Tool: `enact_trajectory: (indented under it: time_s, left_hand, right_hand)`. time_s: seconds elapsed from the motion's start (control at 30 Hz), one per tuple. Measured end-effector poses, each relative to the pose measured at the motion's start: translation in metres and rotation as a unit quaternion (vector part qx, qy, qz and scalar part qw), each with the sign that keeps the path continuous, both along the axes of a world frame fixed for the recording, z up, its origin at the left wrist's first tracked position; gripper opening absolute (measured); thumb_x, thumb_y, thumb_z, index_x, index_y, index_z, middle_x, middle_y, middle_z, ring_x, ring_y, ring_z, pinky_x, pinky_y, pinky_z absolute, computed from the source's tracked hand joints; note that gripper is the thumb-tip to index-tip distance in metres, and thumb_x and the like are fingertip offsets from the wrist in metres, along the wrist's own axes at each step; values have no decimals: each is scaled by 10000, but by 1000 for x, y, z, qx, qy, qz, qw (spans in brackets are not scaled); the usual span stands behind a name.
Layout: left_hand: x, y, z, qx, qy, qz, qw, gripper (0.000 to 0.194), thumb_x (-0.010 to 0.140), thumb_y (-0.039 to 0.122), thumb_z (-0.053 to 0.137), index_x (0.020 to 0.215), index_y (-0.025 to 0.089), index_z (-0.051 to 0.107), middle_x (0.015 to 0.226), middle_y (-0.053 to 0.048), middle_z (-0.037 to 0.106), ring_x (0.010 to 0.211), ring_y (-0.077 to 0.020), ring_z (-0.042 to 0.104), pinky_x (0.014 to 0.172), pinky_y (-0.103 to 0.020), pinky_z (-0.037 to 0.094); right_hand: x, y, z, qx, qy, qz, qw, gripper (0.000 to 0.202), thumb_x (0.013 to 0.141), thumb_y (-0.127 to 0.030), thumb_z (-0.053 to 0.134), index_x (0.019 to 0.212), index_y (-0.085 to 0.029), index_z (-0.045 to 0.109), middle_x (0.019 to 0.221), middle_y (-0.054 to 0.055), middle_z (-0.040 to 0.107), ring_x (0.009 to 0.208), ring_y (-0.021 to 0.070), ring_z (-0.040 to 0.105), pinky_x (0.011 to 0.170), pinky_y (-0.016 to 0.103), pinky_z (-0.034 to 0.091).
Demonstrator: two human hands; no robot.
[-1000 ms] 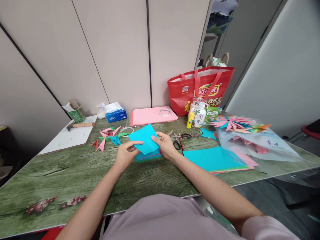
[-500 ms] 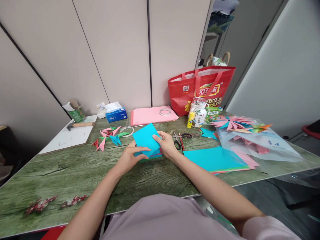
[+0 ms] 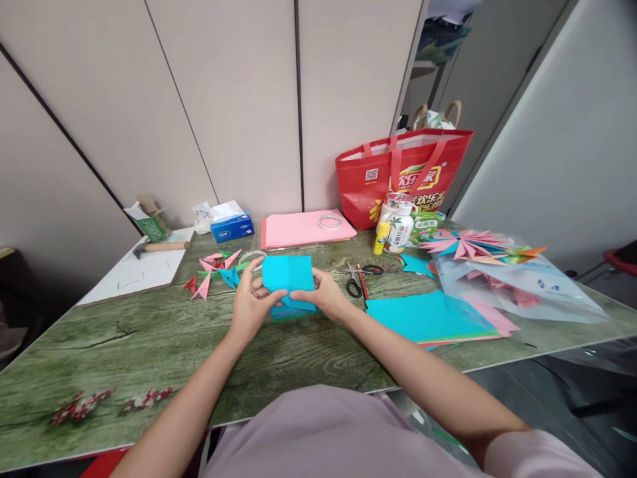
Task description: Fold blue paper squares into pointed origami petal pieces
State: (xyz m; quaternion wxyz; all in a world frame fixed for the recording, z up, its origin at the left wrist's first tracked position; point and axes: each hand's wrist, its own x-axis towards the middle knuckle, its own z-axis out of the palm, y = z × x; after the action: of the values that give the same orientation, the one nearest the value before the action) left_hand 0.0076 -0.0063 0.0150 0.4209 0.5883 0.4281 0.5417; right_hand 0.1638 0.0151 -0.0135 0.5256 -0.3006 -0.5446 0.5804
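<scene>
Between my two hands a blue paper square is held up, with a faint crease down its middle. My left hand grips its left side, thumb in front and fingers behind. The right side is pinched by my right hand, whose thumb lies across the lower front. Just below the square lies a small stack of coloured paper, partly covered by it. Folded paper pieces in pink, red, green and blue lie left of my left hand. Scissors and a red pencil rest right of my right hand.
Behind are pink sheets with a tape roll, a tissue box and a red bag. A glue stick and bottle stand nearby. Blue sheets and a plastic bag lie right; a hammer lies left.
The blue square has turned from a tilted position to nearly straight. My left hand has moved up to its left edge, and my right hand has shifted slightly lower on the right side.
</scene>
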Motion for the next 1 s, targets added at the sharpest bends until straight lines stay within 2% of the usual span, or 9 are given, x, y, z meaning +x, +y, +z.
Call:
enact_trajectory:
  time_s: [0.07, 0.13, 0.23, 0.33, 0.47, 0.6, 0.73, 0.9, 1.0]
  left_hand:
    - [1, 0, 0, -5, -2, 8, 1000, 825, 562, 239, 707, 1245, 199, 247, 738, -2, 616, 489, -119, 578, 451, -241, 503]
    - [1, 0, -2, -7, 0, 19, 1000, 782, 547, 247, 717, 1206, 187, 300, 695, 15, 613, 462, -110, 560, 436, -237, 497]
    - [1, 1, -6, -17, 9, 13, 1000, 531, 545, 279, 716, 1000, 144, 477, 671, 5, 618, 492, -115, 560, 462, -242, 500]
    - [1, 1, -6, -27, 13, -12, 999, 351, 552, 305, 712, 808, 130, 548, 715, -32, 643, 593, -143, 592, 553, -266, 512]
    - [-1, 1, -5, -33, 6, -30, 999, 312, 565, 324, 707, 791, 138, 599, 758, -44, 667, 709, -172, 614, 669, -282, 495]
    - [-2, 2, -6, -56, 16, -13, 998, 225, 580, 328, 698, 649, 140, 594, 580, -8, 635, 574, -157, 610, 590, -259, 471]
    - [-2, 3, -7, -56, -2, 19, 998, 235, 566, 304, 708, 547, 148, 534, 499, 25, 589, 523, -138, 597, 558, -237, 456]
    - [-2, 4, -9, -52, -15, 38, 998, 229, 552, 311, 713, 598, 148, 559, 547, 22, 606, 525, -139, 595, 570, -257, 471]
    - [-2, 3, -10, -49, -13, 34, 998, 225, 562, 305, 709, 592, 148, 552, 527, 30, 598, 522, -136, 595, 567, -251, 466]
  right_hand:
    - [-1, -1, -2, 16, -38, -20, 999, 493, 451, -298, 763, 890, -148, 595, 806, 26, 649, 706, 175, 582, 662, 310, 474]
    - [-2, -1, -4, 30, -64, -42, 997, 454, 462, -301, 757, 859, -140, 608, 813, 34, 651, 719, 182, 580, 665, 310, 470]
    - [-3, -1, -4, 41, -88, -74, 993, 399, 470, -291, 750, 811, -132, 617, 812, 41, 652, 699, 179, 574, 652, 302, 466]
    - [-4, -2, -4, 45, -96, -93, 990, 369, 493, -299, 736, 800, -132, 617, 789, 41, 654, 657, 166, 565, 628, 296, 465]
    - [-3, -1, -2, 33, -86, -127, 988, 367, 492, -307, 730, 792, -130, 613, 771, 40, 654, 641, 161, 557, 610, 290, 467]
    - [-2, -1, 0, 25, -78, -129, 988, 354, 493, -296, 728, 780, -127, 605, 749, 31, 649, 626, 153, 553, 598, 283, 465]
    - [-2, -4, 5, 29, -66, -114, 991, 335, 529, -310, 710, 792, -135, 600, 766, 31, 646, 643, 152, 558, 610, 281, 463]
    - [-4, -9, 10, 34, -37, -73, 996, 387, 583, -361, 673, 909, -168, 590, 861, 32, 649, 729, 169, 583, 663, 301, 475]
    - [-5, -9, 7, 48, -85, -112, 989, 480, 507, -333, 727, 931, -155, 589, 877, 46, 649, 756, 190, 582, 675, 314, 473]
